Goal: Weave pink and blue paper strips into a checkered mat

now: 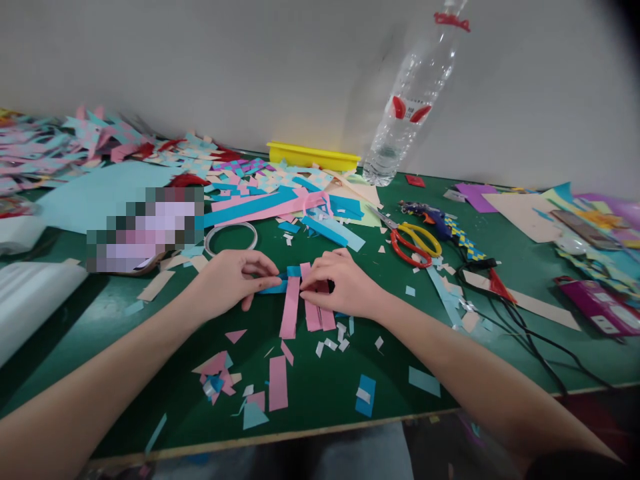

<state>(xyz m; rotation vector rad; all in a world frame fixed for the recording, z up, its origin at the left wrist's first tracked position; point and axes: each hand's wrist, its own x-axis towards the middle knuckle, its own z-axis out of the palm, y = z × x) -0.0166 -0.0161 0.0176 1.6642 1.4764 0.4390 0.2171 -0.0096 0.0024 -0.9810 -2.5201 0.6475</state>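
Near the front middle of the table, my left hand (233, 277) pinches the left end of a blue paper strip (273, 288) between thumb and fingers. One pink paper strip (289, 310) crosses the blue one and hangs toward me. My right hand (347, 285) is closed at the top of another pink strip (312, 313), its thumb and fingertips together on the paper. A further pink strip lies beside that one, partly under the hand. The blue strip's right part is mostly hidden by my right hand.
Scissors (413, 243) and a glue gun (435, 220) lie right of centre, with black cables (520, 327) nearby. A tape roll (231, 238) and a pixelated phone (150, 230) are to the left. A plastic bottle (410, 100) stands behind. Paper scraps (279, 383) litter the front.
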